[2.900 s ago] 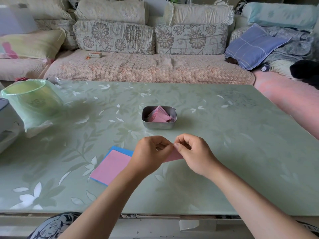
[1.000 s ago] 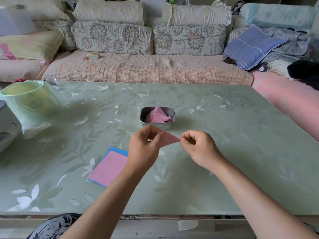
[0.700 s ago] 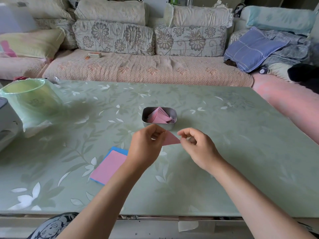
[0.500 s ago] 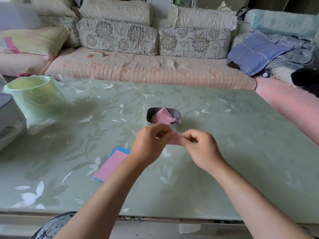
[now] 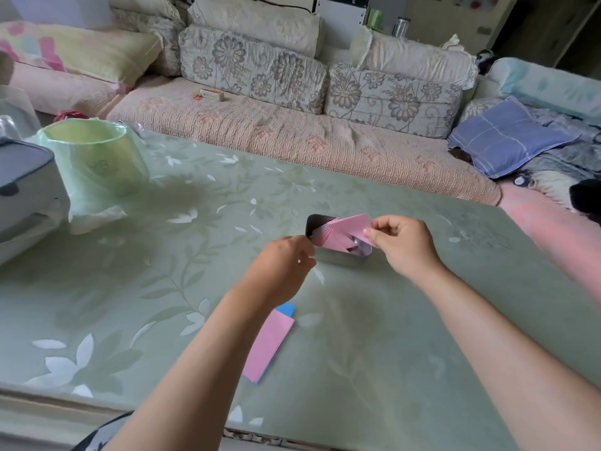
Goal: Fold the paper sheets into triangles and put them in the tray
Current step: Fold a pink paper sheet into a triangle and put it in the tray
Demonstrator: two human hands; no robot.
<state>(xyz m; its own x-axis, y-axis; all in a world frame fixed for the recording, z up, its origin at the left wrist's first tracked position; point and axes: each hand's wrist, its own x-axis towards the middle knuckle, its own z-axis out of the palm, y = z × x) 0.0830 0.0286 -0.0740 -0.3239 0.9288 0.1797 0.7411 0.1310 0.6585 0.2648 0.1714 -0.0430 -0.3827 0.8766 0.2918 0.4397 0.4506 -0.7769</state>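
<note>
My right hand point(image 5: 401, 244) pinches a folded pink paper triangle point(image 5: 346, 231) by one corner and holds it over the small metal tray point(image 5: 341, 257), which has several pink folded triangles inside. My left hand point(image 5: 281, 270) is just left of the tray with its fingers loosely curled and nothing in them. A stack of flat paper sheets point(image 5: 268, 345), pink on top of blue, lies on the table below my left forearm, which hides part of it.
The green floral table point(image 5: 374, 336) carries a green plastic-lined bin point(image 5: 92, 156) at the far left and a grey-white appliance point(image 5: 22, 190) at the left edge. A sofa with cushions runs behind the table.
My left hand has let go of the folded triangle. My right hand has carried it forward over the tray. The camera has tilted and moved closer.
</note>
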